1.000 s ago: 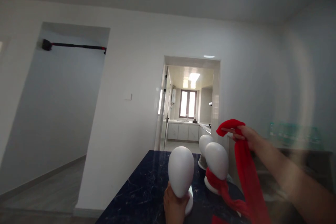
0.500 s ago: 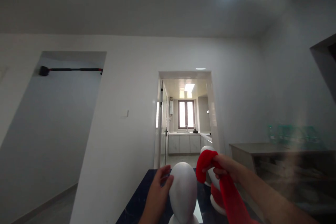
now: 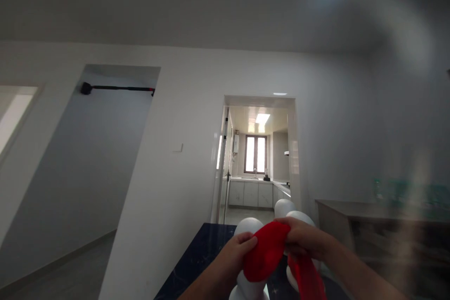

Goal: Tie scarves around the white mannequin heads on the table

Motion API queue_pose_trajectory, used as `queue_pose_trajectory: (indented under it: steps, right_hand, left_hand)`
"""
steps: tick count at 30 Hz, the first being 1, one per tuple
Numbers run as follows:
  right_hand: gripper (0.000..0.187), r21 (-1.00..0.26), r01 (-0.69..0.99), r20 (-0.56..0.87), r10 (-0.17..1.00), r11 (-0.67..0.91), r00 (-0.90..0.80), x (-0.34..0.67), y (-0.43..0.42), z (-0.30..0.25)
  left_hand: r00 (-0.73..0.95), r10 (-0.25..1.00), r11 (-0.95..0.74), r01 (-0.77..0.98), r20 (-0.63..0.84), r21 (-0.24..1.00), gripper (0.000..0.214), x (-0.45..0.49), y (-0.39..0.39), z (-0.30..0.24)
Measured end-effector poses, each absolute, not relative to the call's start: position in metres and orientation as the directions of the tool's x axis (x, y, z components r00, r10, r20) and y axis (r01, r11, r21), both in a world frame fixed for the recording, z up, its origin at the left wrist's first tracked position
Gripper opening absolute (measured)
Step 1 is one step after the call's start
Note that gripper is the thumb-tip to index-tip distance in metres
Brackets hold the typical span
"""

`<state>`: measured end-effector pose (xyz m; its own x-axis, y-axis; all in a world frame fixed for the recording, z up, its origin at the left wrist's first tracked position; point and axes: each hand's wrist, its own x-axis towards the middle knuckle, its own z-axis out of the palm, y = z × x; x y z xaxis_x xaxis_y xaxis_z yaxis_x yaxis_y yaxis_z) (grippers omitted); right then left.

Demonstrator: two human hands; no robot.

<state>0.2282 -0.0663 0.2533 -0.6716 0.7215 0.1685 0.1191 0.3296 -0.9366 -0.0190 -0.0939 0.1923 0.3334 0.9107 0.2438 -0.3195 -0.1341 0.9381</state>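
A smooth white mannequin head [image 3: 248,226] stands upright at the near end of the dark blue table [image 3: 210,240]. In front of it a red scarf [image 3: 266,251] is stretched between my two hands, covering its middle. At the scarf's left edge, my left hand [image 3: 241,249] pinches the cloth between thumb and fingers. My right hand [image 3: 304,236] grips the other side, and a length of scarf hangs below it. Behind my right hand are more white mannequin heads, one close [image 3: 299,217] and one farther back [image 3: 284,206], both partly hidden.
To the right stands a grey cabinet [image 3: 337,208] with open shelves and blurred green bottles on top. Beyond the table, a doorway [image 3: 260,101] leads into a kitchen. A wall recess on the left holds a black bar [image 3: 119,87].
My left hand has moved from beside the near head onto the scarf. My right hand has brought the scarf leftward across that head's front. The view has turned slightly left.
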Motion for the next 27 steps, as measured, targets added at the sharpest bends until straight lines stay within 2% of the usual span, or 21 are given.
queue_pose_trajectory:
  steps: [2, 6, 10, 13, 15, 18, 20, 23, 27]
  right_hand:
    - [0.041, -0.945, 0.123, 0.121, 0.677, 0.302, -0.726, 0.229, -0.07, 0.251]
    - [0.048, -0.964, 0.12, 0.057, 0.63, 0.236, -0.774, 0.225, -0.078, 0.244]
    - [0.036, -0.963, 0.083, 0.129, 0.709, 0.256, -0.693, 0.215, -0.071, 0.23]
    - [0.032, -0.945, 0.093, 0.2, 0.777, 0.315, -0.597, 0.208, -0.058, 0.219]
    - [0.031, -0.935, 0.078, 0.247, 0.79, 0.347, -0.561, 0.205, -0.054, 0.214]
    - [0.032, -0.94, 0.061, 0.243, 0.785, 0.335, -0.57, 0.204, -0.063, 0.215]
    - [0.031, -0.951, 0.075, 0.207, 0.794, 0.302, -0.572, 0.205, -0.074, 0.217]
    - [0.03, -0.96, 0.088, 0.177, 0.819, 0.266, -0.546, 0.208, -0.084, 0.21]
    - [0.031, -0.983, 0.025, 0.134, 0.816, 0.179, -0.562, 0.208, -0.086, 0.184]
  left_hand:
    - [0.294, 0.917, -0.184, -0.291, 0.27, 0.939, 0.038, -0.025, -0.101, 0.198]
    - [0.229, 0.932, -0.271, -0.07, 0.28, 0.96, 0.039, -0.034, -0.11, 0.207]
    - [0.244, 0.924, -0.314, 0.049, 0.293, 0.948, 0.043, -0.045, -0.116, 0.213]
    - [0.372, 0.892, -0.33, 0.147, 0.257, 0.932, 0.044, -0.052, -0.124, 0.22]
    - [0.438, 0.873, -0.367, 0.306, 0.213, 0.878, 0.055, -0.055, -0.13, 0.225]
    - [0.449, 0.867, -0.453, 0.528, 0.217, 0.718, 0.068, -0.058, -0.14, 0.227]
    - [0.467, 0.854, -0.491, 0.576, 0.231, 0.654, 0.059, -0.058, -0.145, 0.225]
    - [0.491, 0.842, -0.507, 0.577, 0.224, 0.641, 0.038, -0.06, -0.149, 0.221]
    - [0.475, 0.853, -0.485, 0.566, 0.218, 0.666, 0.037, -0.062, -0.144, 0.221]
